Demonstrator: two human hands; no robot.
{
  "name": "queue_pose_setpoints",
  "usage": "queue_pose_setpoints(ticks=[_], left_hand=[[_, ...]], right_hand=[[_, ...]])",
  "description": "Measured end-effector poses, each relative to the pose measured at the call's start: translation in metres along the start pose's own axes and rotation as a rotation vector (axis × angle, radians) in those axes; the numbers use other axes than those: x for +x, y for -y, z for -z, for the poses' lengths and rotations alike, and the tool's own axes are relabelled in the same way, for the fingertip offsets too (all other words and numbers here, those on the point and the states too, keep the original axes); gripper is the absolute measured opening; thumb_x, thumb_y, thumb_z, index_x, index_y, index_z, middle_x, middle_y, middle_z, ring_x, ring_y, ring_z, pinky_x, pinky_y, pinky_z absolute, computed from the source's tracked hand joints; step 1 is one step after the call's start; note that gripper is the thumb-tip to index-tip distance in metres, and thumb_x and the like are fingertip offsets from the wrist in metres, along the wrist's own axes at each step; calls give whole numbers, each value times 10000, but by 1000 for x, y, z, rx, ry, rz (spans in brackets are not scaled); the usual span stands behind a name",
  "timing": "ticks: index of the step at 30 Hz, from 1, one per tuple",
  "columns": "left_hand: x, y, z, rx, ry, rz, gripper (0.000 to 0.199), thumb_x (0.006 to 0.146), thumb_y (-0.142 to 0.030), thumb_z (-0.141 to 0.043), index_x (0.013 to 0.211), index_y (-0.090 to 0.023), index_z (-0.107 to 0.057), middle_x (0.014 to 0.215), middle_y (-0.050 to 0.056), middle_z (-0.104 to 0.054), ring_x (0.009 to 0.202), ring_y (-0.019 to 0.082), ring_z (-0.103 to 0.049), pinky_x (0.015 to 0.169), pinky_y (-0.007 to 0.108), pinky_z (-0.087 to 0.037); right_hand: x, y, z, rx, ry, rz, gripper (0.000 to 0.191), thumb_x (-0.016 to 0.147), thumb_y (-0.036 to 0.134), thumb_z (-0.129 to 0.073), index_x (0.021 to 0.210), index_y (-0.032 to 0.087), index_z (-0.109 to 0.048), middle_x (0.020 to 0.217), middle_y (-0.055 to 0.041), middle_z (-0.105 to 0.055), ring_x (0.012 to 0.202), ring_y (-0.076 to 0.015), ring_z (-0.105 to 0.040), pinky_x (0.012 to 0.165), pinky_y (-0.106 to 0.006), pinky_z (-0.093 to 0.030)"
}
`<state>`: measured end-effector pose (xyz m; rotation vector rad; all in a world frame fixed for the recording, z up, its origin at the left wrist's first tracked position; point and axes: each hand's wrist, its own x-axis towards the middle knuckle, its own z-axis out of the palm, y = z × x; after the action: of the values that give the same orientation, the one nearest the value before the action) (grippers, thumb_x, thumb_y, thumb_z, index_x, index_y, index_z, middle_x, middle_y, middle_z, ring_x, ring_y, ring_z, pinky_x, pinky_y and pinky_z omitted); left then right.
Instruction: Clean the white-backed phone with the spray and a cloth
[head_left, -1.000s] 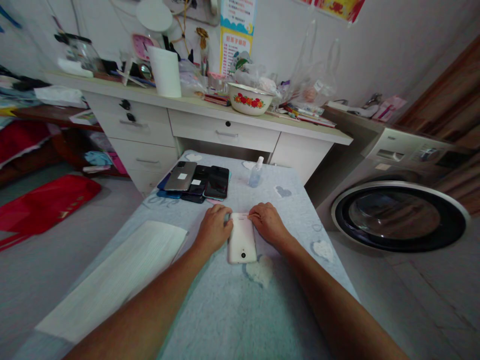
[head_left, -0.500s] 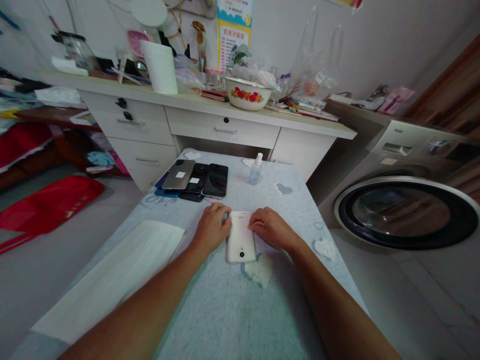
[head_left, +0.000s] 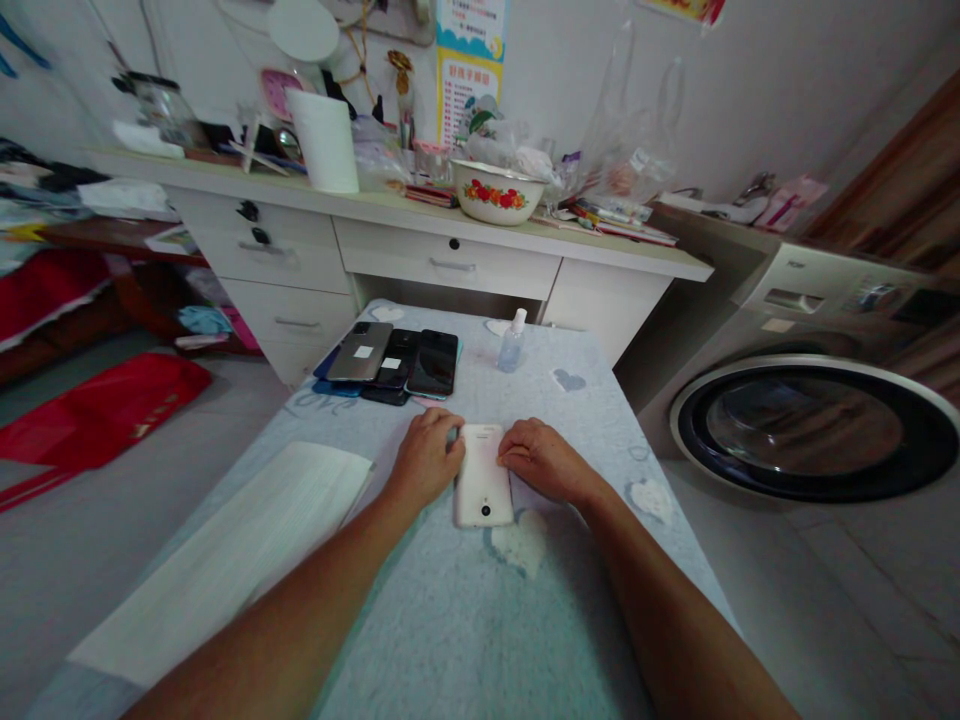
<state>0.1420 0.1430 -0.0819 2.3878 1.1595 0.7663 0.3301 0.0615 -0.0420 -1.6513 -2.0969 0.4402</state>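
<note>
A white smartphone [head_left: 484, 485] lies back up on the cloth-covered table, its round camera toward me. My left hand [head_left: 427, 455] grips its left edge near the far end, fingers curled. On the opposite edge, my right hand [head_left: 540, 455] holds the phone with thumb and fingers pinched together. Beyond my left hand rests a pile of smartphones: a grey one [head_left: 362, 352] and a dark one [head_left: 433, 363] are on top, and two bear white stickers. A clear spray bottle [head_left: 511, 345] stands upright past my right hand.
A sheet of white paper or cloth [head_left: 232, 560] lies along the table's left side. Behind the table is a white desk [head_left: 450, 240] carrying a flowered enamel bowl [head_left: 500, 193] and a paper roll [head_left: 325, 140]. A washing machine [head_left: 810, 330] stands at right, a red bag [head_left: 105, 410] on the left floor.
The view has shifted very slightly. Both hands stay on the white smartphone's edges, with no clear movement of the phone.
</note>
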Motion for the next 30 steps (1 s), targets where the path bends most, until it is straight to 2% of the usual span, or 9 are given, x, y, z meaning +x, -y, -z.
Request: queue_pose_setpoints(ticks=[9,15,23,30], left_hand=[[-1,2,-1,12,6,-1,266,787,-178,-492,1000,-156,-650,1040,97,-611,1036,249,-550,962,406,-430],[0,1,-1,4,1,-5,253,784,-171,-494,984,-169,-648,1022,85,-610,1033,239,-553,963,395,-435],[0,5,-3,-31,-8,-16,325,785,-70,-415,992,-152,-652,1032,87,-609,1043,221,-547,981,391,-429],[0,8,-5,-31,-22,-34,351,770,-40,-408,995,-156,-650,1023,81,-615,1030,213,-553,959,379,-446]], right_hand=[[9,-6,-16,-107,-171,-88,116,874,185,-580,866,153,-691,858,-50,-646,857,-172,-526,819,-278,-364],[12,-9,-22,-151,-219,-96,128,878,190,-573,867,158,-697,850,-48,-630,836,-175,-508,815,-277,-355],[18,-8,-24,-204,-225,-97,147,876,179,-564,876,164,-710,856,-59,-623,854,-184,-498,805,-283,-347],[15,4,-22,-211,-137,-30,178,897,200,-539,867,182,-714,867,-55,-619,865,-179,-495,829,-300,-331]])
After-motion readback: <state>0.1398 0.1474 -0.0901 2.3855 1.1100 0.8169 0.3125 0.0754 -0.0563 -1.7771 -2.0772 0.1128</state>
